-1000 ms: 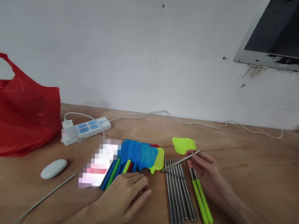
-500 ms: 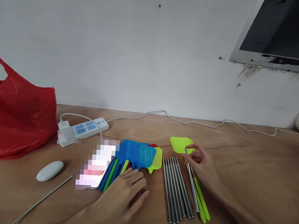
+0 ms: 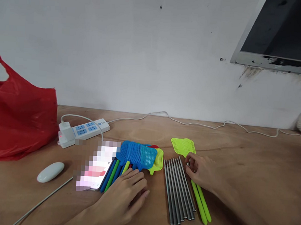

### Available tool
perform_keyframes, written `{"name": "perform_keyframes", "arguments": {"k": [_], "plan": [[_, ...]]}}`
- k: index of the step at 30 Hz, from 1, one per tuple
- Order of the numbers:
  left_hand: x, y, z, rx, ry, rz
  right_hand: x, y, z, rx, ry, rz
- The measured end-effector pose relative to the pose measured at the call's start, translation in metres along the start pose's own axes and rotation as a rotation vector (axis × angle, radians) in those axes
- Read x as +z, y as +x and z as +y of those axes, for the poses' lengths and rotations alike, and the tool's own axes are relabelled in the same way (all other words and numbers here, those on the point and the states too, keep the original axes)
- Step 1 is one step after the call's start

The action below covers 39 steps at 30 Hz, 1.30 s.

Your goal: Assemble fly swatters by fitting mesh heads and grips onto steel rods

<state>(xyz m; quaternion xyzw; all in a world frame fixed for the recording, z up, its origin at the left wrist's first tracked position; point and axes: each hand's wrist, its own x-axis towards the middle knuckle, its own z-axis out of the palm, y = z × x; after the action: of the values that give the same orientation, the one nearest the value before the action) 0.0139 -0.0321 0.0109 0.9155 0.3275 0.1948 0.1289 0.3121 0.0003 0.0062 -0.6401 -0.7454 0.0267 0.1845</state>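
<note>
Several metal chopsticks [image 3: 178, 192] lie side by side between my hands. My right hand [image 3: 200, 170] is just right of their upper ends, over the thin shafts of the yellow-green fly swatters [image 3: 182, 145]. Its thumb and fingers are curled together round a shaft, partly hidden by the hand. The swatters' two handles [image 3: 201, 204] point toward me. To the left, my left hand [image 3: 125, 195] rests with its fingers laid loosely over the handles of a stack of blue, green and red fly swatters [image 3: 135, 154], thumb apart.
Beside the stack lies a lit phone [image 3: 101, 170], partly blurred out. A white power strip [image 3: 88, 130] with a plugged-in charger stands behind it. Further left are a white oval object [image 3: 50, 172] and a red plastic bag [image 3: 20, 118]. A cable [image 3: 190, 123] runs along the wall.
My right hand has let go of a metal chopstick, which now lies at the right side of the row. The hand has shifted slightly down to the yellow-green fly swatters' shafts. My left hand stays put.
</note>
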Motion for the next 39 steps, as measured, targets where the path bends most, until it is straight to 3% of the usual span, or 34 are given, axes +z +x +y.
{"name": "perform_keyframes", "arguments": {"k": [8,24,30,33,39], "plan": [[-0.001,0.001,0.001,-0.004,0.002,-0.015,-0.001,0.001,0.006,-0.023,-0.057,-0.125],[0.001,0.000,0.000,-0.002,-0.003,-0.024,0.009,0.002,0.008,0.035,0.081,-0.086],[0.000,0.000,0.000,0.009,0.016,0.000,0.013,0.006,0.015,0.084,0.490,0.082],[-0.001,0.001,0.001,0.005,0.025,-0.004,0.005,0.007,0.010,0.168,0.733,0.114],[-0.002,0.001,0.003,0.002,0.021,-0.006,-0.013,0.006,-0.006,0.265,0.991,0.112]]}}
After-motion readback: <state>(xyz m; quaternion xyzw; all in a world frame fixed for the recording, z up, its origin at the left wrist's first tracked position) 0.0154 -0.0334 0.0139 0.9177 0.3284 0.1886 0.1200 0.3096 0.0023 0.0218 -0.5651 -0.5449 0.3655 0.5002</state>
